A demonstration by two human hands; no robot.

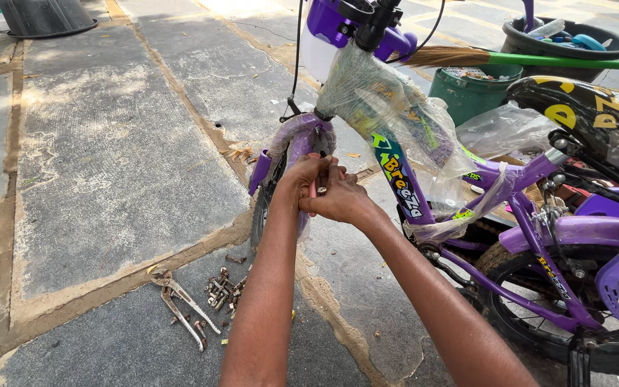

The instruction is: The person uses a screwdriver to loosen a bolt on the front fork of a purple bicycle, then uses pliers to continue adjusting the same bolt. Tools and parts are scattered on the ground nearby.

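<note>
Purple bike, frame partly in clear plastic wrap, stands on stone paving. Both hands meet at its front wheel: left hand and right hand press together, clamped on a small pink-handled tool. Pliers and rusty bolts lie on the paving near the left forearm
</note>
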